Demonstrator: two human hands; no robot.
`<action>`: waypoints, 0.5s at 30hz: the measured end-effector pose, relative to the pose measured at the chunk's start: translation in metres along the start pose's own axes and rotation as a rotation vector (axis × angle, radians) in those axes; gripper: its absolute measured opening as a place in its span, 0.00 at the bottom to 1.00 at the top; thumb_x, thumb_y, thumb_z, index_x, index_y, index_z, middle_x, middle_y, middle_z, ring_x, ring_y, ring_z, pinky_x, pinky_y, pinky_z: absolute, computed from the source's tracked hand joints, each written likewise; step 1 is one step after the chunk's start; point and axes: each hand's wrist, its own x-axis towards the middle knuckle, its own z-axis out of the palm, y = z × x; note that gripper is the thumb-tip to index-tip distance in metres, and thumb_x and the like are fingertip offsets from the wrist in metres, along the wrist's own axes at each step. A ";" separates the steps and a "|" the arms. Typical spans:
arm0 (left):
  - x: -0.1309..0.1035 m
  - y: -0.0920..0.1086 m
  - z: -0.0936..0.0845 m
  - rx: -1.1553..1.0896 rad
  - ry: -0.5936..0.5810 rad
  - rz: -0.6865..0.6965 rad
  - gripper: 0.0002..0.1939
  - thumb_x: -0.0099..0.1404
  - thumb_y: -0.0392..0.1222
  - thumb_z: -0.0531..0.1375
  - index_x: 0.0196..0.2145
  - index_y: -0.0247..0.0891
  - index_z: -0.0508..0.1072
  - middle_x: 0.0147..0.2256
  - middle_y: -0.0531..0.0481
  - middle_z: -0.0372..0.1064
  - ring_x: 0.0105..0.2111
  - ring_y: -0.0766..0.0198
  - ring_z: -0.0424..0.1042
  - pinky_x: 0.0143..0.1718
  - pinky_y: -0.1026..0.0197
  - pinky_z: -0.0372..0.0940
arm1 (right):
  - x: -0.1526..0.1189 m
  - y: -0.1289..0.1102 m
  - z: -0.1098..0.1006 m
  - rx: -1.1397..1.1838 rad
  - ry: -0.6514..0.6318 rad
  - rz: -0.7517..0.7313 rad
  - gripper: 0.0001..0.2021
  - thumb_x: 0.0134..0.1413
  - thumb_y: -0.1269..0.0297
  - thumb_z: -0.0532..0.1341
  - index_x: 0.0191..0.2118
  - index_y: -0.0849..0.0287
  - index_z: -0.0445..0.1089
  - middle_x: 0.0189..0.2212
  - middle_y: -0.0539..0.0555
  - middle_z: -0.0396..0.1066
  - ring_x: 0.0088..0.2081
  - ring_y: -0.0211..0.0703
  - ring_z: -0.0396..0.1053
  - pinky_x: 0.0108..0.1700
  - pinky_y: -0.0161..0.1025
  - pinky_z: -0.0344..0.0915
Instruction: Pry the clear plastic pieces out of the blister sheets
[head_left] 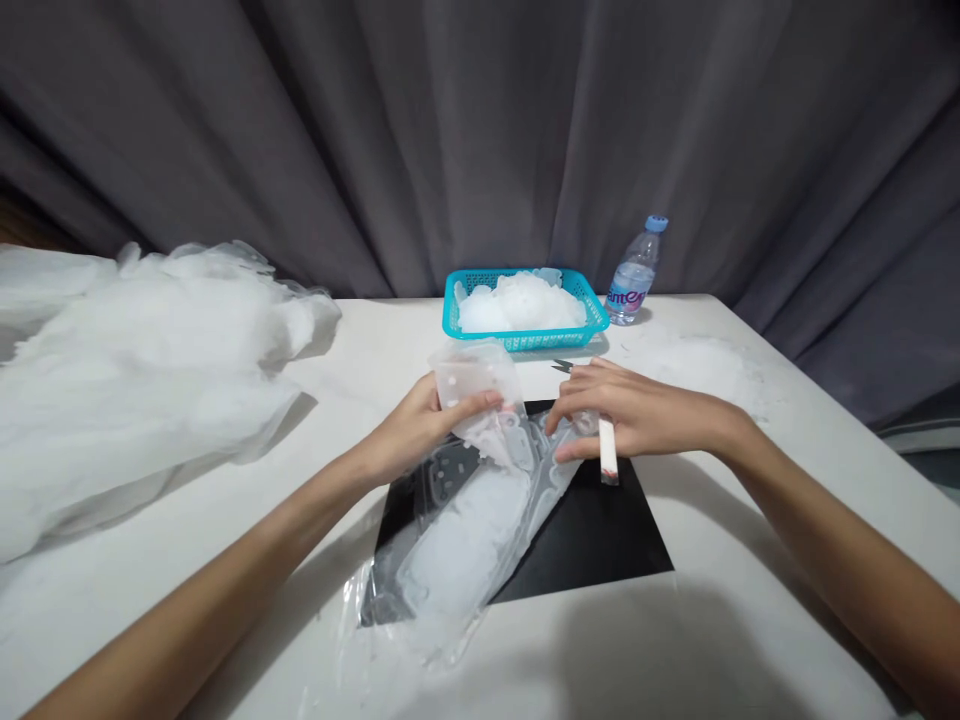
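My left hand (pixel 431 415) is closed on the upper end of a translucent plastic sheet (pixel 480 370), thumb on top. Below it, a clear plastic bag (pixel 465 550) with white contents lies slantwise across a black mat (pixel 592 540). My right hand (pixel 600 405) is closed around a small white stick (pixel 608 450) with a reddish lower end, which points down from under the palm. Its thumb and index finger are apart beside the clear plastic.
A blue basket (pixel 525 343) of white fluffy material (pixel 525 303) stands at the back, with a water bottle (pixel 631 275) to its right. Small scissors (pixel 562 367) lie in front. White fluffy material in thin plastic (pixel 150 370) covers the table's left side.
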 end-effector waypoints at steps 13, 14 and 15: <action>0.007 0.009 -0.066 -0.206 -0.114 -0.264 0.17 0.50 0.39 0.68 0.40 0.35 0.78 0.34 0.47 0.79 0.33 0.57 0.78 0.34 0.63 0.72 | -0.002 -0.012 0.001 -0.041 -0.092 0.024 0.09 0.65 0.66 0.62 0.31 0.56 0.70 0.28 0.49 0.69 0.33 0.43 0.65 0.54 0.50 0.59; 0.013 0.021 -0.064 -0.222 -0.112 -0.228 0.16 0.51 0.39 0.66 0.39 0.34 0.77 0.32 0.49 0.78 0.31 0.60 0.77 0.32 0.65 0.71 | -0.003 -0.014 -0.004 -0.015 -0.096 0.012 0.08 0.66 0.67 0.61 0.32 0.55 0.71 0.28 0.48 0.70 0.33 0.43 0.65 0.53 0.48 0.60; 0.016 0.029 -0.064 -0.227 -0.136 -0.203 0.16 0.51 0.38 0.64 0.39 0.34 0.77 0.30 0.51 0.77 0.29 0.62 0.75 0.30 0.67 0.69 | -0.005 -0.016 -0.010 0.013 -0.093 -0.003 0.08 0.66 0.67 0.60 0.33 0.55 0.72 0.28 0.49 0.71 0.33 0.44 0.66 0.51 0.47 0.61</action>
